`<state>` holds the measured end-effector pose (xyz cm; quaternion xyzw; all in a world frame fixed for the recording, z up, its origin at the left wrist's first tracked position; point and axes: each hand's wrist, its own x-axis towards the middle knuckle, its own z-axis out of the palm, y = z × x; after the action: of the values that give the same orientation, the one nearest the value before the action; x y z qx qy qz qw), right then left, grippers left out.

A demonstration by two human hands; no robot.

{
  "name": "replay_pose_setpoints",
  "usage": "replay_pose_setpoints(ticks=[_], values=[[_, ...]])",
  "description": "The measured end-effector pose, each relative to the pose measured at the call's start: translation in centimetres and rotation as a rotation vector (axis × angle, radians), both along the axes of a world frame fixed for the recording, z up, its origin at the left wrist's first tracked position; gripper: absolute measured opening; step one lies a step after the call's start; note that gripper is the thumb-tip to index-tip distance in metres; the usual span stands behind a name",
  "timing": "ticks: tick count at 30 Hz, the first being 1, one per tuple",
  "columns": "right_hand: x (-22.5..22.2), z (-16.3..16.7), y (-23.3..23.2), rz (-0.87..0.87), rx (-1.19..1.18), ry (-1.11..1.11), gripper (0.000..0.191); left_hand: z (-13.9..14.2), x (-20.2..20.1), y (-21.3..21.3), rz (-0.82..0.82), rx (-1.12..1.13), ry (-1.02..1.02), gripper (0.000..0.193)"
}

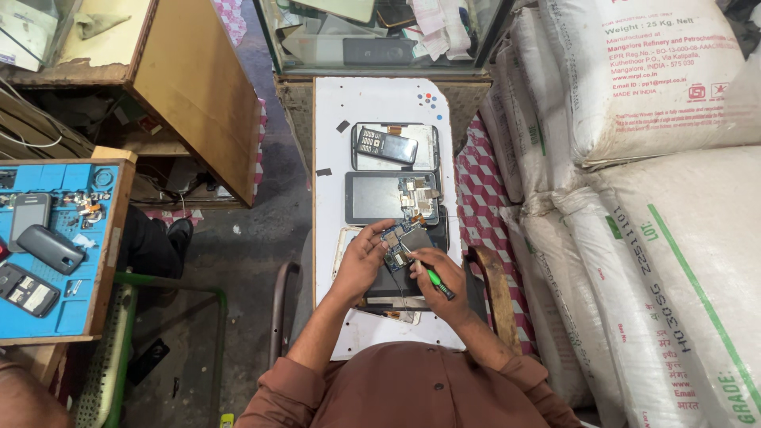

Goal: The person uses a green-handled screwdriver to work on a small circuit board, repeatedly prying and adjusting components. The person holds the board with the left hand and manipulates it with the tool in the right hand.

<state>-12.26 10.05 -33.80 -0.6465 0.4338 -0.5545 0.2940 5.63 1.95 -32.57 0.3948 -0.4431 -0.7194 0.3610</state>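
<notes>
on the white board (380,99), left hand (361,257) steadies circuit board (399,242); right hand (440,276) grips screwdriver (437,283).

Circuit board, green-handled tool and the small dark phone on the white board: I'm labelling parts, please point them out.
circuit board (394,239): head view, blue face.
green-handled tool (435,280): head view, green grip.
small dark phone (386,146): head view, middle of its body.

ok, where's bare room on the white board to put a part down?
Free: the top strip of the white board above the small dark phone, and the left margin beside the tablet. Crowded: the middle, where the left hand holds the circuit board and the right hand grips the green tool.
</notes>
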Motion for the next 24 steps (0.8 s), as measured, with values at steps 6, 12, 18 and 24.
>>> replay_pose_setpoints(ticks=[6,12,18,24], values=[[0.04,0.23,-0.09,-0.028,0.022,0.002,0.022,-1.01,0.11,-0.03,-0.008,-0.066,0.032,0.041],[-0.02,0.04,-0.1,-0.023,0.018,-0.008,0.022,-0.89,0.09,-0.13,-0.012,-0.015,0.057,0.04],[-0.19,-0.34,-0.21,-0.021,0.013,-0.015,0.023,-0.84,0.07,-0.09,-0.015,-0.015,0.037,0.041],[-0.1,-0.37,-0.09,-0.036,0.018,0.007,0.022,-0.73,0.19,-0.09,-0.029,-0.024,0.048,0.041]])
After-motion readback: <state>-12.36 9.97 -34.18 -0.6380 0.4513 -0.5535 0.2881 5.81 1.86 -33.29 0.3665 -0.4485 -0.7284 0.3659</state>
